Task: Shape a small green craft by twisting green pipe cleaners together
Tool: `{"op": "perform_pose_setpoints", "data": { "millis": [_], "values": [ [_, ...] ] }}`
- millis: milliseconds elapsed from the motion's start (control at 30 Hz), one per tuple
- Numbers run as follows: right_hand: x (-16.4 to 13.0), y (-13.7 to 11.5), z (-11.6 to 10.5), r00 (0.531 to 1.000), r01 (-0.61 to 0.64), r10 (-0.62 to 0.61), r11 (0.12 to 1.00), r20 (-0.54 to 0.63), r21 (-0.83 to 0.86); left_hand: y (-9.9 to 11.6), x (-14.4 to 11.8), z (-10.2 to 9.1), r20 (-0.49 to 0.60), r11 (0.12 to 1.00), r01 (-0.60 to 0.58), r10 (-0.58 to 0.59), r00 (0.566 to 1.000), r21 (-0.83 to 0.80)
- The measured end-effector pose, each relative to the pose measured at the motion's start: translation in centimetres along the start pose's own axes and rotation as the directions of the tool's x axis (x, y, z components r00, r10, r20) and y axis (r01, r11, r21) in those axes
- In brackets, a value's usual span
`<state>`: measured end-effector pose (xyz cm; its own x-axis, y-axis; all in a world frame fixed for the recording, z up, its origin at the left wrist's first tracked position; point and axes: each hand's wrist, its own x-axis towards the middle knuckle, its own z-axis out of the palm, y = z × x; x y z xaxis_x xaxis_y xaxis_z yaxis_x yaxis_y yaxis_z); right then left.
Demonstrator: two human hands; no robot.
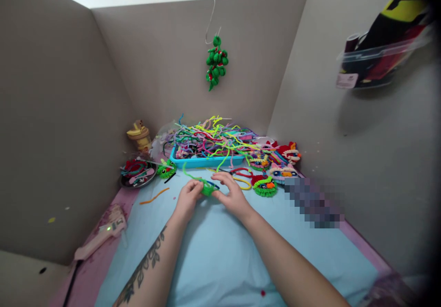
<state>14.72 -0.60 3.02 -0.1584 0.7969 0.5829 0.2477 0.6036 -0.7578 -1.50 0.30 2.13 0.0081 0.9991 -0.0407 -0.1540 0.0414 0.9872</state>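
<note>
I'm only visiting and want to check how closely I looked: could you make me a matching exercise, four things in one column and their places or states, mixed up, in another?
Things
1. blue tray
2. pink glue gun
3. green ornament
4. small green piece

Places or states
A. lying at the left, a green light showing on it
B. between the left hand and the right hand
C. heaped with coloured strands
D. hanging in front of the back panel

Right pairs: 1-C, 2-A, 3-D, 4-B
</note>
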Motion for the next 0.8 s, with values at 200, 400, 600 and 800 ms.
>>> {"op": "perform_pose_setpoints", "data": {
  "millis": [200,400,600,800],
  "values": [
    [-0.2,1.0,0.7,1.0,0.022,-0.025,0.994,-0.02,-0.108,0.6,-0.5,0.3,0.061,0.994,-0.057,0.051,0.997,0.093],
    [-0.3,1.5,0.6,0.999,0.032,-0.035,0.988,-0.019,-0.148,-0.2,-0.2,0.2,0.04,0.969,-0.146,0.141,0.989,0.2],
    [-0.3,1.6,0.3,0.998,0.052,-0.047,0.983,0.038,-0.174,-0.1,-0.1,0.0,0.189,0.957,-0.131,0.083,0.978,0.258],
    [-0.2,1.3,-0.1,0.985,0.152,-0.128,0.958,0.111,-0.242,0.1,-0.2,-0.1,0.162,0.962,-0.118,0.079,0.984,0.247]
  ]
}}
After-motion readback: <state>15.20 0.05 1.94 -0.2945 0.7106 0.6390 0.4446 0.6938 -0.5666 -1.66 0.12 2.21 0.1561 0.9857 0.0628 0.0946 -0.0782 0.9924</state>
